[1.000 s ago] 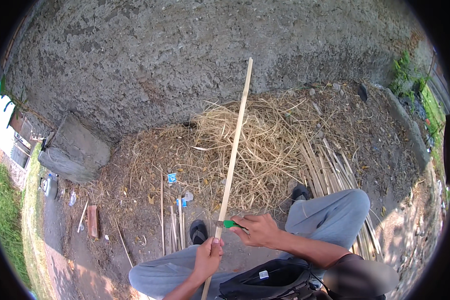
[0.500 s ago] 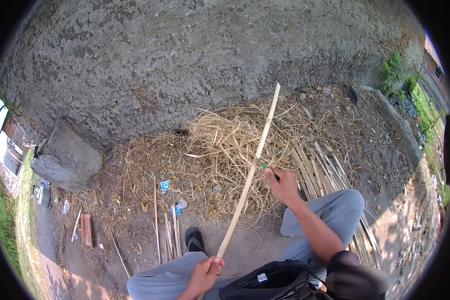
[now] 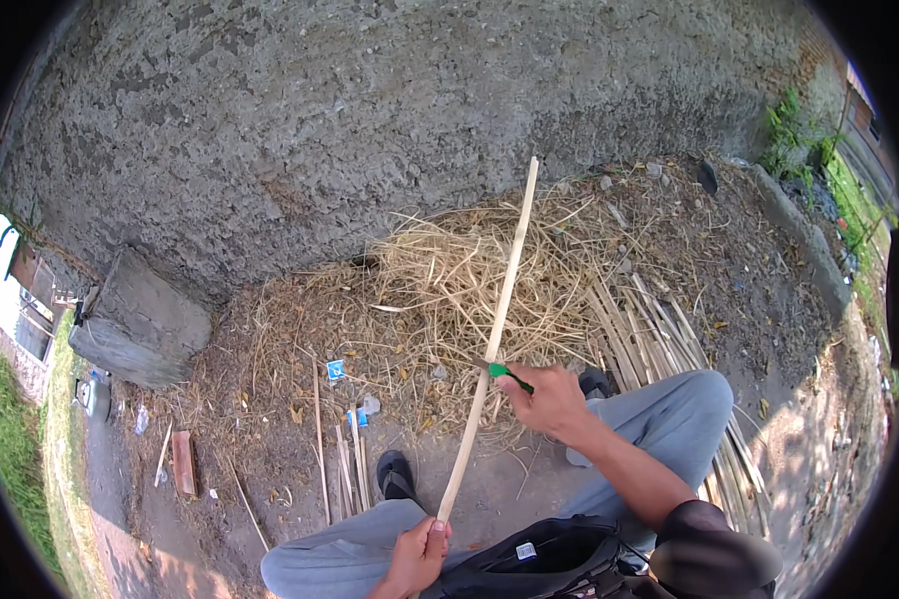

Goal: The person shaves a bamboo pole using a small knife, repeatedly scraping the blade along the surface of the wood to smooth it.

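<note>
The long pale stick [image 3: 491,334] runs from the person's lap up toward the grey wall [image 3: 370,130], its far end over the heap of dry straw [image 3: 449,280]. The left hand [image 3: 417,554] is closed around the near end of the stick. The right hand [image 3: 549,399] is clamped on a green-handled tool [image 3: 504,374], probably a knife, whose tip meets the stick about midway along it. A bundle of similar split sticks [image 3: 659,339] lies on the ground to the right of the stick. A concrete block [image 3: 140,324] sits well to its left, against the wall. Short cut sticks [image 3: 345,464] lie just left of the stick's near end.
</note>
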A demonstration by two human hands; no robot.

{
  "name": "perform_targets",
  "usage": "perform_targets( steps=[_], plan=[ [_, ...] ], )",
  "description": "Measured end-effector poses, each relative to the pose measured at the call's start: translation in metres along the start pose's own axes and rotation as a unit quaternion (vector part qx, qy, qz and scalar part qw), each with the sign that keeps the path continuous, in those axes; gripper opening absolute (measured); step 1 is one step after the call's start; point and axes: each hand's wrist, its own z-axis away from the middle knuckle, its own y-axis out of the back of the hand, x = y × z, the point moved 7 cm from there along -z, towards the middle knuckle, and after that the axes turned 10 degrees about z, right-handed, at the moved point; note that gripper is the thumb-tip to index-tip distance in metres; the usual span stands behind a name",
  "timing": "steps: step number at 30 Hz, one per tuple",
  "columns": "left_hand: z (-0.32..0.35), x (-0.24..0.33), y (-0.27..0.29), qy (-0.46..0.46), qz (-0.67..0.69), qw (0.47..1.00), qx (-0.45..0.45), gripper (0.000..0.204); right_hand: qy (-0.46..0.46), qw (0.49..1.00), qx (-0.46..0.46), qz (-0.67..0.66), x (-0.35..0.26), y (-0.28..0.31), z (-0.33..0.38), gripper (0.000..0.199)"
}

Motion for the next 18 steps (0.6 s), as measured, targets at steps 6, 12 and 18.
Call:
perform_targets(
  steps=[6,12,18],
  plan=[
    [0.018,-0.003,0.020,0.038,-0.052,0.998,0.000,0.042,-0.096,0.995,-0.003,0.004,0.030,0.018,-0.010,0.032],
    [0.005,-0.012,0.024,0.027,0.043,0.999,-0.009,0.031,0.133,0.985,-0.100,-0.052,-0.055,-0.025,0.052,0.033],
    [-0.013,-0.007,0.009,0.093,0.117,0.988,0.023,0.033,0.166,0.979,-0.113,-0.016,-0.075,-0.029,0.072,0.032]
  ],
)
